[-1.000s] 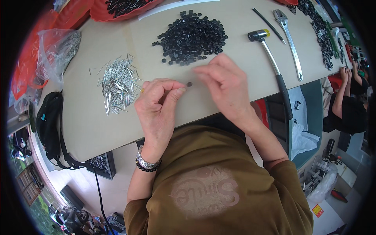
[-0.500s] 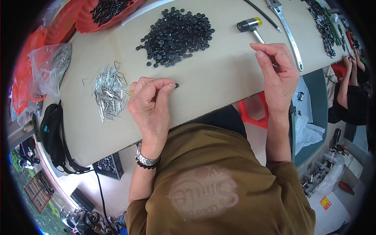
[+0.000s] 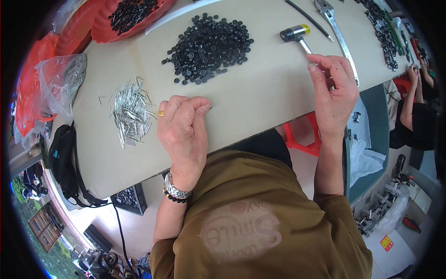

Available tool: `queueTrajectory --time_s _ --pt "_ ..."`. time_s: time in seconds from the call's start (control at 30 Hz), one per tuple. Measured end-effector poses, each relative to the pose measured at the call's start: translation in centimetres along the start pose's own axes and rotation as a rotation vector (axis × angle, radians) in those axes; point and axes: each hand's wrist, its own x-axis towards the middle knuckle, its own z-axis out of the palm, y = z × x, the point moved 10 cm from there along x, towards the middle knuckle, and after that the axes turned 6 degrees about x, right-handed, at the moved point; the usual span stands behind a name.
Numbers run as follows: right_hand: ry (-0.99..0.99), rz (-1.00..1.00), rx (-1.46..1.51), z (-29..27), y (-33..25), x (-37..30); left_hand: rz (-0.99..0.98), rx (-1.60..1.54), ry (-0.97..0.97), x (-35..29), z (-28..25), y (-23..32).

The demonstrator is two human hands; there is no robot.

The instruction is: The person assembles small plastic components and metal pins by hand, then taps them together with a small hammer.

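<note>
My left hand (image 3: 183, 128) is closed in a pinch above the table, its thumb and forefinger on a small black round cap (image 3: 210, 108). Only a dark edge of that cap shows past the fingertips. Beyond lies a heap of similar black round caps (image 3: 209, 49), and to the left is a pile of thin silver metal pins (image 3: 130, 111). My right hand (image 3: 335, 90) hovers with thumb and forefinger drawn close and the other fingers curled; whatever it may hold is hidden. A small mallet (image 3: 295, 32) with a black-and-yellow head lies behind it, its handle partly covered by the hand.
An adjustable wrench (image 3: 341, 42) and a black rod (image 3: 309, 18) lie at the far right. A red dish (image 3: 100, 30) of dark parts stands far left, near plastic bags (image 3: 60, 79) and a black pouch (image 3: 62, 146). Right are a green bin (image 3: 381, 125) and another person's arms (image 3: 407, 104).
Both hands have shifted slightly right and nearer to me. My left hand has turned, so less of the black cap shows. The mallet stays in place.
</note>
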Motion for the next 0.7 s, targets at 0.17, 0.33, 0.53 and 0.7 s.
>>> queueTrajectory --time_s 0.17,0.33,0.53,0.7 --pt "-0.021 -0.168 -0.166 0.7 -2.2 0.6 0.016 0.059 0.000 -0.4 0.1 0.6" --pt "-0.230 -0.402 -0.031 7.0 -6.7 -0.9 0.005 0.008 0.003 -0.4 0.3 0.4" --pt "-0.302 -0.474 -0.100 12.0 -6.9 -1.1 -0.009 -0.020 0.009 -0.3 0.2 0.5" --pt "-0.321 -0.488 -0.162 12.4 -6.9 -1.5 -0.031 -0.048 0.022 -0.4 0.2 0.1"
